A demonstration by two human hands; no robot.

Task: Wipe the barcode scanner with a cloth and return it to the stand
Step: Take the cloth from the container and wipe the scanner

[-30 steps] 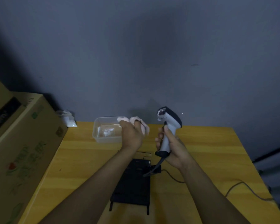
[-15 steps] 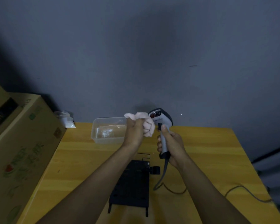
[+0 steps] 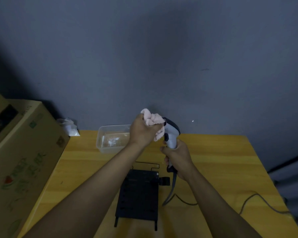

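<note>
My right hand (image 3: 178, 157) grips the handle of a white and black barcode scanner (image 3: 171, 134), held upright above the wooden table (image 3: 222, 160). My left hand (image 3: 143, 133) is closed on a crumpled pink cloth (image 3: 152, 120), which presses against the left side of the scanner's head and hides its front window. The scanner's grey cable (image 3: 172, 194) hangs down from the handle and runs right across the table. The black stand (image 3: 138, 196) lies flat on the table below my hands.
A clear plastic container (image 3: 110, 140) sits at the table's back edge, left of my hands. A big cardboard box (image 3: 19, 160) fills the left side. A small white plastic bag (image 3: 69, 126) lies by the grey wall.
My left hand with the cloth has moved right and up onto the scanner's head, covering the window. The right hand has brought the scanner slightly left, toward the cloth.
</note>
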